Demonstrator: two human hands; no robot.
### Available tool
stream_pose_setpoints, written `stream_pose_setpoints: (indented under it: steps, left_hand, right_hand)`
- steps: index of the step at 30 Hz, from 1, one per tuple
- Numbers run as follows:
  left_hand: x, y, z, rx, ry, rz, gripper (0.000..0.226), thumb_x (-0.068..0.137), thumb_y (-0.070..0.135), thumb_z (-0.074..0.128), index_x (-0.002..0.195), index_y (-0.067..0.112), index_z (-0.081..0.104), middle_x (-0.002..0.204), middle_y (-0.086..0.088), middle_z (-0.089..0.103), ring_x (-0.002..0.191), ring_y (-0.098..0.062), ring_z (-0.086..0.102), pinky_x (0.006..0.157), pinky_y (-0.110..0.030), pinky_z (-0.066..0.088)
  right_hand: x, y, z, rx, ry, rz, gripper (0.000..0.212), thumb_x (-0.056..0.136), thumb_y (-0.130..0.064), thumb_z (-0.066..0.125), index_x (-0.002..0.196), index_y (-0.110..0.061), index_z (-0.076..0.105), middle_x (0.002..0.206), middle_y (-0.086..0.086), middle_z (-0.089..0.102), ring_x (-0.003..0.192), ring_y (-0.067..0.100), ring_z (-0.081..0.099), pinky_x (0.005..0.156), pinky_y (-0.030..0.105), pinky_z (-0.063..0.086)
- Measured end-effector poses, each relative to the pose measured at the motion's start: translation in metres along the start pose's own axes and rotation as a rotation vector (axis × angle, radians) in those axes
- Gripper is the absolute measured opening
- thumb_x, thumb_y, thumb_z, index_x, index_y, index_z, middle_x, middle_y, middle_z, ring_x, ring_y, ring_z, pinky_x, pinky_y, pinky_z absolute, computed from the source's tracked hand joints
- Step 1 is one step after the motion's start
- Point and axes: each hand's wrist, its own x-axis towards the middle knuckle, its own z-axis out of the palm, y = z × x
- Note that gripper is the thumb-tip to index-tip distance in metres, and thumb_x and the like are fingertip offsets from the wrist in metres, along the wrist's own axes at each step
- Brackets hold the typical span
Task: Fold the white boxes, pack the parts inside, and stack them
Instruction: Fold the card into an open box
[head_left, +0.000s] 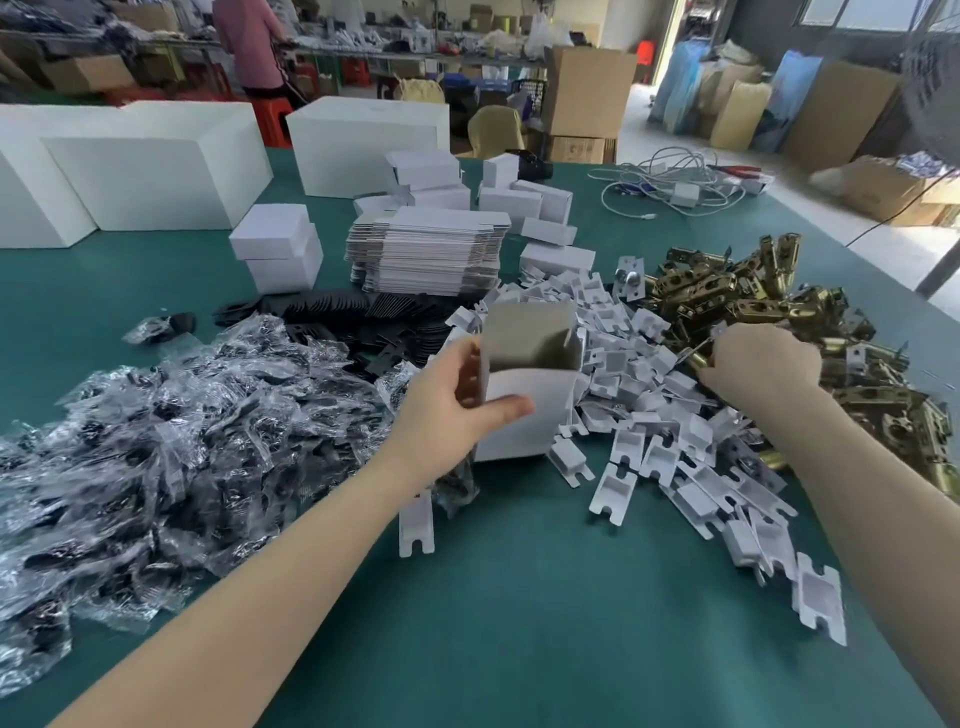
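Observation:
My left hand (457, 410) grips a small white box (530, 384) standing upright on the green table, its top open and its lid flap raised. My right hand (758, 364) reaches into the heap of brass latch parts (737, 296) and its fingers pinch one brass part at the heap's near edge. A pile of white cardboard inserts (670, 452) lies between my two hands. Bagged black parts (156, 441) spread out on the left. A stack of flat unfolded boxes (426, 249) sits behind, with folded white boxes (275, 249) beside it.
Large white cartons (150, 171) stand at the back left of the green table (519, 623). Loose black plates (332, 312) lie behind the bags. White cables (670, 182) lie at the back right. A person stands at a far bench (249, 41).

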Motion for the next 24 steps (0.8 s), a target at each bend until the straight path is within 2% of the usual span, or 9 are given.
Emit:
stream_pose_setpoints:
  steps: [4, 8, 10, 13, 16, 18, 20, 22, 24]
  left_hand:
    - [0.028, 0.006, 0.004, -0.054, 0.045, 0.043, 0.04, 0.079, 0.016, 0.082, 0.105, 0.033, 0.056, 0.1, 0.011, 0.072, 0.094, -0.005, 0.069, 0.078, -0.018, 0.054]
    - [0.049, 0.008, 0.006, -0.108, 0.154, 0.096, 0.038, 0.079, 0.019, 0.082, 0.103, 0.035, 0.056, 0.103, 0.008, 0.071, 0.095, -0.006, 0.069, 0.078, -0.02, 0.055]
    - [0.054, 0.0, 0.008, -0.116, 0.14, 0.084, 0.04, 0.08, 0.017, 0.081, 0.106, 0.036, 0.057, 0.105, 0.011, 0.071, 0.097, -0.004, 0.068, 0.078, -0.018, 0.054]
    - [0.05, -0.019, 0.012, -0.099, 0.113, 0.036, 0.048, 0.079, 0.015, 0.082, 0.108, 0.04, 0.054, 0.1, 0.027, 0.068, 0.094, 0.013, 0.062, 0.073, -0.006, 0.049]
    - [0.044, -0.028, 0.017, -0.007, 0.074, 0.071, 0.057, 0.079, 0.018, 0.082, 0.106, 0.058, 0.051, 0.097, 0.042, 0.061, 0.094, 0.019, 0.057, 0.073, -0.002, 0.044]
    - [0.042, -0.028, 0.019, 0.012, 0.081, 0.088, 0.062, 0.077, 0.026, 0.08, 0.104, 0.07, 0.046, 0.102, 0.041, 0.06, 0.099, 0.015, 0.058, 0.079, -0.009, 0.049]
    - [0.042, -0.029, 0.02, -0.003, 0.097, 0.09, 0.058, 0.076, 0.033, 0.079, 0.107, 0.069, 0.045, 0.108, 0.034, 0.062, 0.103, 0.007, 0.06, 0.087, -0.026, 0.055]
    - [0.042, -0.033, 0.021, -0.01, 0.086, 0.103, 0.056, 0.076, 0.035, 0.078, 0.11, 0.065, 0.046, 0.112, 0.027, 0.063, 0.107, 0.0, 0.062, 0.091, -0.038, 0.056]
    - [0.042, -0.036, 0.021, -0.018, 0.071, 0.112, 0.056, 0.076, 0.032, 0.077, 0.112, 0.064, 0.048, 0.113, 0.024, 0.064, 0.11, -0.004, 0.062, 0.092, -0.043, 0.056]
  right_hand:
    - [0.001, -0.003, -0.002, -0.024, -0.08, 0.005, 0.018, 0.088, -0.024, 0.066, 0.095, -0.01, 0.056, 0.081, 0.006, 0.057, 0.088, 0.031, 0.058, 0.073, 0.039, 0.044]
    - [0.001, 0.003, -0.005, 0.057, -0.101, -0.002, 0.032, 0.083, -0.034, 0.074, 0.078, -0.016, 0.048, 0.078, 0.005, 0.054, 0.082, 0.03, 0.058, 0.071, 0.038, 0.051]
    - [-0.001, 0.008, -0.005, 0.079, -0.038, -0.03, 0.03, 0.083, -0.038, 0.074, 0.078, -0.018, 0.051, 0.077, 0.004, 0.055, 0.08, 0.029, 0.059, 0.071, 0.039, 0.056]
    - [-0.002, 0.009, -0.002, 0.148, 0.104, -0.104, 0.029, 0.085, -0.042, 0.07, 0.1, -0.019, 0.061, 0.08, -0.001, 0.061, 0.077, 0.025, 0.06, 0.065, 0.033, 0.052]
    - [0.0, 0.005, -0.003, 0.276, 0.169, -0.169, 0.038, 0.088, -0.047, 0.067, 0.114, -0.02, 0.058, 0.088, -0.001, 0.068, 0.071, 0.02, 0.063, 0.063, 0.035, 0.056]
    - [0.002, 0.001, -0.004, 0.381, 0.161, -0.22, 0.04, 0.089, -0.045, 0.066, 0.118, -0.02, 0.056, 0.092, -0.001, 0.068, 0.07, 0.019, 0.063, 0.064, 0.04, 0.058]
    - [0.005, -0.003, -0.006, 0.461, 0.127, -0.252, 0.039, 0.089, -0.039, 0.069, 0.123, -0.022, 0.057, 0.098, 0.0, 0.067, 0.075, 0.019, 0.063, 0.068, 0.041, 0.059]
    - [0.009, -0.006, -0.006, 0.519, 0.061, -0.255, 0.038, 0.088, -0.036, 0.072, 0.122, -0.023, 0.06, 0.096, -0.001, 0.064, 0.075, 0.017, 0.062, 0.063, 0.034, 0.055]
    - [0.01, -0.006, -0.005, 0.606, -0.016, -0.222, 0.038, 0.085, -0.033, 0.074, 0.12, -0.021, 0.061, 0.091, -0.003, 0.063, 0.074, 0.012, 0.061, 0.054, 0.025, 0.046]
